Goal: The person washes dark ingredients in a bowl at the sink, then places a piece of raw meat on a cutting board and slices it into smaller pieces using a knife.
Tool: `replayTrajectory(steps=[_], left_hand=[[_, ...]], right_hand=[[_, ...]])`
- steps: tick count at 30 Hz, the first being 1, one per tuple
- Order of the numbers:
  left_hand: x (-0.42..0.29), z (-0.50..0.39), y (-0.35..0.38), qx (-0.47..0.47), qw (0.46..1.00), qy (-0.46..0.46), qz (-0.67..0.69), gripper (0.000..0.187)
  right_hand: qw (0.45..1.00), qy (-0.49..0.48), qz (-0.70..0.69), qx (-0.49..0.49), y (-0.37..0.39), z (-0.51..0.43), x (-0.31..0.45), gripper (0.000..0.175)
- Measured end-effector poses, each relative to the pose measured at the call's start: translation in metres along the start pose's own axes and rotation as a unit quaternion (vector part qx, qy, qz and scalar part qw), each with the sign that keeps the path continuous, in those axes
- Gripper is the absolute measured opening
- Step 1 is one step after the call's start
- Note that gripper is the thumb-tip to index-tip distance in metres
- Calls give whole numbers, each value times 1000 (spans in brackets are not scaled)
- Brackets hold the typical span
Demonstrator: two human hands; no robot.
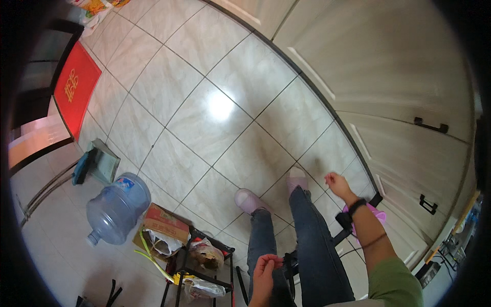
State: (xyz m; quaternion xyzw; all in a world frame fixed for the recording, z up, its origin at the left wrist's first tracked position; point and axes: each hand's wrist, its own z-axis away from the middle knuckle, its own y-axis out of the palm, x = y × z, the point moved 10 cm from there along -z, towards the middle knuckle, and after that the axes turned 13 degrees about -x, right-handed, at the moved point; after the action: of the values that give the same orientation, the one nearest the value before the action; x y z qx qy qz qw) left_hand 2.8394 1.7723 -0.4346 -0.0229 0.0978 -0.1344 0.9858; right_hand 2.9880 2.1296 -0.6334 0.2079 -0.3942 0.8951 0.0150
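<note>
My left hand (265,269) is over my left thigh with its fingers bent and the thumb laid against them. Its fingertips overlap a black frame part (291,264) between my legs, and whether they hold anything cannot be told. Out to the right, my right hand (339,185) hangs above the tiled floor (215,149). Its fingers are loosely curled, with nothing visible in them. A dark band (357,207) circles that wrist. Below the right forearm are a pink plastic item (376,215) and a black frame (345,226), both partly hidden by the arm.
Cream cabinets (395,84) with black handles line the right side. At left stand a large water bottle (117,209), a dustpan (105,163) and a red doormat (78,90). A black rack (207,278) holds plastic bags, beside a cardboard box (167,224).
</note>
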Motion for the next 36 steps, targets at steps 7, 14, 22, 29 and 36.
replayTrajectory(steps=[7, 14, 22, 29, 36], left_hand=[[-98, 15, -21, -48, 996, 20, 67, 17], [-86, -40, -24, -153, 986, -56, 45, 18], [-87, -54, 38, -192, 978, -81, -6, 18], [-81, -50, 64, -150, 958, -185, 162, 18], [-97, -11, 28, -131, 968, -123, 176, 18]], right_hand=[[993, -29, 73, -90, -12, -175, 138, 22], [981, -21, -23, -190, 26, -377, 246, 21], [962, 79, -57, -255, 57, -473, 232, 27], [961, -82, 113, -238, 54, -461, 279, 25], [980, -153, 43, -122, 35, -312, 252, 11]])
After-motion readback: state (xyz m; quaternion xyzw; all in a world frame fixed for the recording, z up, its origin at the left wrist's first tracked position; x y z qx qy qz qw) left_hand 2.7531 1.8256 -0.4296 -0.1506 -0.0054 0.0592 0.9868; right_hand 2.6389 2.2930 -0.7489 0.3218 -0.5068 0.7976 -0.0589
